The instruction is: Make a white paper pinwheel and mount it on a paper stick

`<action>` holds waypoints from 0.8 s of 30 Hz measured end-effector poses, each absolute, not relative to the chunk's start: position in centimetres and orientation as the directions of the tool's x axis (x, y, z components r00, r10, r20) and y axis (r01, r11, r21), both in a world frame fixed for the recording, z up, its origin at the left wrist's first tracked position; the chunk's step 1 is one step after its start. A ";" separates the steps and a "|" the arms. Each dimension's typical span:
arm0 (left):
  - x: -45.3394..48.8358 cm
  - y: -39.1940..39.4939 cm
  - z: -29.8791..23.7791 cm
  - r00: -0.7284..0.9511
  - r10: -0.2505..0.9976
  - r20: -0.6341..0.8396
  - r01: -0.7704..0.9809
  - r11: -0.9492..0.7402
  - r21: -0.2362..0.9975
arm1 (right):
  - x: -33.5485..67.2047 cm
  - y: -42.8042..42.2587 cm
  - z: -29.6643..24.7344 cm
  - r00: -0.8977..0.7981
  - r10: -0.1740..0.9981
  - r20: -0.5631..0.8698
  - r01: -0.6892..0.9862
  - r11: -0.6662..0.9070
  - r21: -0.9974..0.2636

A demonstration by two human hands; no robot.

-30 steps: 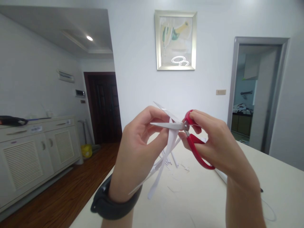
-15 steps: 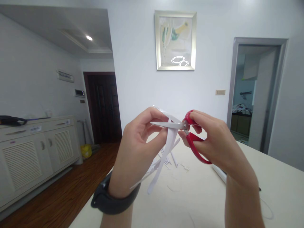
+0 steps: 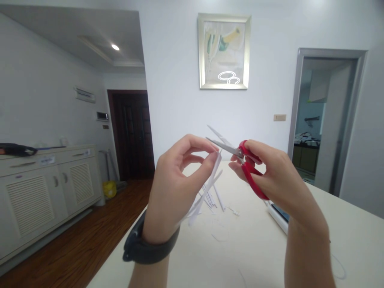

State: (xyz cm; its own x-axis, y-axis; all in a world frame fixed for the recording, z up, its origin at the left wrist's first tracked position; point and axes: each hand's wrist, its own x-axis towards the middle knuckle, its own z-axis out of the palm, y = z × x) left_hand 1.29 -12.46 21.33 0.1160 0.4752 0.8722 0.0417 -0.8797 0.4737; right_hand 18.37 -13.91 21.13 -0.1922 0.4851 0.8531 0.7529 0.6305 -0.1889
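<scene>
My left hand (image 3: 186, 176), with a black band (image 3: 150, 244) at the wrist, pinches white paper strips (image 3: 212, 180) between thumb and fingertips. The strips hang down and cross one another below the pinch. In my right hand (image 3: 276, 176) is a pair of scissors (image 3: 226, 147) with red handles, my fingers through the loops. Its blades are parted and point up and left, just above and beside the pinched ends. Whether a blade touches the paper I cannot tell.
On the white table (image 3: 210, 264) lie several thin white rolled sticks (image 3: 220, 199) and small scraps (image 3: 234, 211). A white-edged device (image 3: 277, 218) with a dark screen sits partly behind my right forearm, a thin cable (image 3: 339, 266) near it. A louvred cabinet (image 3: 51, 188) stands at left.
The scissors have moved off the strips, up and slightly right, and their blades now tilt upward. The left hand still pinches the strips, which have swung and turned edge-on.
</scene>
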 end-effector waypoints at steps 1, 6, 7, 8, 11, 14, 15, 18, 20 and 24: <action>1.4 -12.5 21.4 0.086 0.469 0.879 0.096 -0.882 0.461 | 18.4 -13.9 21.2 -0.173 0.507 0.845 0.746 0.627 -0.224; 1.8 -12.5 21.4 0.006 0.388 0.922 0.314 -0.876 0.366 | 18.0 -13.9 21.6 -0.152 0.628 0.763 0.644 0.649 -0.406; 1.9 -12.4 21.4 -0.008 0.371 0.929 0.341 -0.872 0.352 | 17.9 -14.0 21.7 -0.166 0.639 0.751 0.613 0.664 -0.429; 1.9 -12.4 21.3 -0.023 0.355 0.935 0.364 -0.868 0.338 | 17.7 -14.1 21.8 -0.182 0.645 0.743 0.580 0.680 -0.448; 1.9 -12.0 21.3 -0.062 0.297 0.953 0.433 -0.852 0.294 | 17.4 -14.6 21.8 -0.233 0.662 0.713 0.480 0.715 -0.508; 1.8 -11.7 21.2 -0.078 0.242 0.967 0.551 -0.798 0.244 | 17.1 -15.4 21.7 -0.289 0.694 0.660 0.391 0.714 -0.580; 1.7 -11.6 21.3 -0.084 0.219 0.972 0.599 -0.769 0.225 | 17.1 -15.6 21.6 -0.306 0.706 0.639 0.377 0.706 -0.599; 1.6 -11.5 21.3 -0.072 0.169 0.983 0.712 -0.681 0.169 | 16.9 -16.1 21.3 -0.317 0.735 0.599 0.406 0.676 -0.615; 1.6 -11.6 21.3 -0.055 0.167 0.984 0.745 -0.649 0.152 | 16.9 -16.1 21.1 -0.277 0.743 0.610 0.449 0.661 -0.601; 1.6 -11.5 21.2 -0.070 0.166 0.984 0.750 -0.641 0.162 | 17.2 -15.5 21.2 -0.216 0.736 0.641 0.494 0.649 -0.578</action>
